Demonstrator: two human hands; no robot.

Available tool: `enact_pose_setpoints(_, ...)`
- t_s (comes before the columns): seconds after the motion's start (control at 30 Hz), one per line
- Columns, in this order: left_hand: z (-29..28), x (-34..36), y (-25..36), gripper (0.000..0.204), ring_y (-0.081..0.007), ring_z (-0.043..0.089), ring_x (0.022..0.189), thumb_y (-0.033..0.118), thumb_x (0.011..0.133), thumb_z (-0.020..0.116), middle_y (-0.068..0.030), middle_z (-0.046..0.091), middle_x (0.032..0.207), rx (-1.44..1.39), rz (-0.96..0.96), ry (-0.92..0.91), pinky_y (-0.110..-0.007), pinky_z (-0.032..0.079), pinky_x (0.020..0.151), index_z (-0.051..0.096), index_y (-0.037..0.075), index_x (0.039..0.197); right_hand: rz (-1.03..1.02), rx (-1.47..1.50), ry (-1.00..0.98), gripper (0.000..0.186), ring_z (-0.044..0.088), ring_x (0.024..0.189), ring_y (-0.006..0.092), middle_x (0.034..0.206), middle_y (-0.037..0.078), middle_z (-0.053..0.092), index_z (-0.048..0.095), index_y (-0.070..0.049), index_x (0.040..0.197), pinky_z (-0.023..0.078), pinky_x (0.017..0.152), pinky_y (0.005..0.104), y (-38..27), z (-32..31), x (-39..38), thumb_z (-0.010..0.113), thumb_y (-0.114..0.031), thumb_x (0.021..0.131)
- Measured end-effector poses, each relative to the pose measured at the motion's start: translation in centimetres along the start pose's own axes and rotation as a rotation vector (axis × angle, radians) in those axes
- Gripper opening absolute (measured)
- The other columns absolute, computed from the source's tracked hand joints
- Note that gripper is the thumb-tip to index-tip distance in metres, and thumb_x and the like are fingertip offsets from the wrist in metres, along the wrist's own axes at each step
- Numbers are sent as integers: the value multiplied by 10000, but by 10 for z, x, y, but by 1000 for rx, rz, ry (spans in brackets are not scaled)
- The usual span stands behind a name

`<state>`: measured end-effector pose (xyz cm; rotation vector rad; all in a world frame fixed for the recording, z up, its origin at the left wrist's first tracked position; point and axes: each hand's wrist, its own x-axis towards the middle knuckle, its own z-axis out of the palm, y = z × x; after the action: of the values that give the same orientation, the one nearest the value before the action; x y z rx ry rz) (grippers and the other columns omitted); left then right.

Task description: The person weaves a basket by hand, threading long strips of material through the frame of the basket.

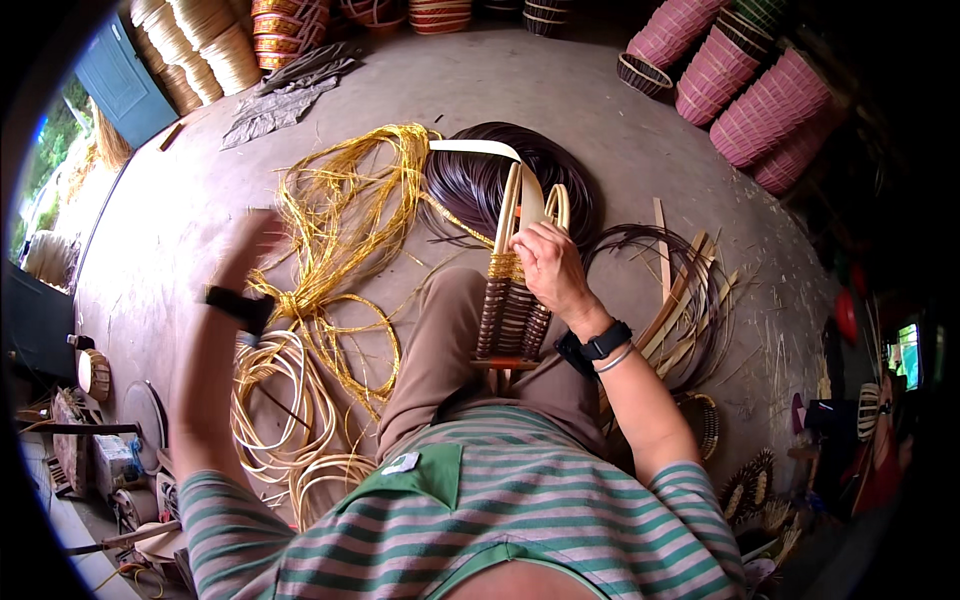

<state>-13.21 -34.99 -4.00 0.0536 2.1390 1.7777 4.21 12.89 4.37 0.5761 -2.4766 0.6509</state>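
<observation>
Head cam looks down at one half-woven basket (512, 305) propped on the person's lap, brown and cream slats with pale hoop handles sticking up. Right hand (548, 268) is clamped on its rim by the gold binding. Left hand (255, 240) is raised and blurry, can't tell if it's closed. One gold strip bundle (345, 215), one dark strip coil (490, 175), four pink basket stacks (745, 85).

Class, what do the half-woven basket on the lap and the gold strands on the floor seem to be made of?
Basket: probably cane or bamboo strips, pale uprights with glossy dark brown weave. Gold strands: likely plastic or dyed cane strip; a shiny metallic gleam, springy loops.
</observation>
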Motion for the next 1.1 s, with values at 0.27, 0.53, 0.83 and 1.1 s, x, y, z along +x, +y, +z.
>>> enact_pose_setpoints(0.27, 330, -63, 66, 394, -196, 597, 908, 353, 948, 431, -96, 642, 979, -770, -144, -365, -353, 449, 859, 590, 2, 1031, -45, 42, 6, 41, 550, 749, 302, 747, 126, 567, 572, -17, 796, 440, 712, 397, -11, 5, 3, 540, 8, 788)
enact_pose_setpoints(0.53, 340, -67, 33, 252, -227, 588, 925, 162, 916, 427, -126, 630, 975, -128, 363, -44, -357, 450, 869, 566, -8, 1039, 341, 556, 588, 203, 523, 698, 105, 813, 32, 557, 565, -12, 801, 452, 638, 267, 3, 5, -7, 653, -185, 862)
enact_pose_setpoints(0.83, 347, -57, 38, 284, -270, 589, 909, 155, 923, 378, -159, 633, 958, -574, 104, -94, -378, 446, 880, 562, -36, 1024, 887, 1269, 237, 205, 558, 676, 78, 784, -8, 607, 625, -33, 840, 449, 648, 230, 4, 24, -22, 633, -236, 862)
enact_pose_setpoints(1.1, 352, -80, 68, 242, -252, 594, 874, 121, 890, 426, -147, 633, 925, -769, 90, -52, -361, 456, 852, 568, -36, 1008, 706, 638, 516, 346, 518, 668, 140, 741, 47, 573, 571, 11, 990, 408, 599, 283, -26, 40, -51, 379, -277, 996)
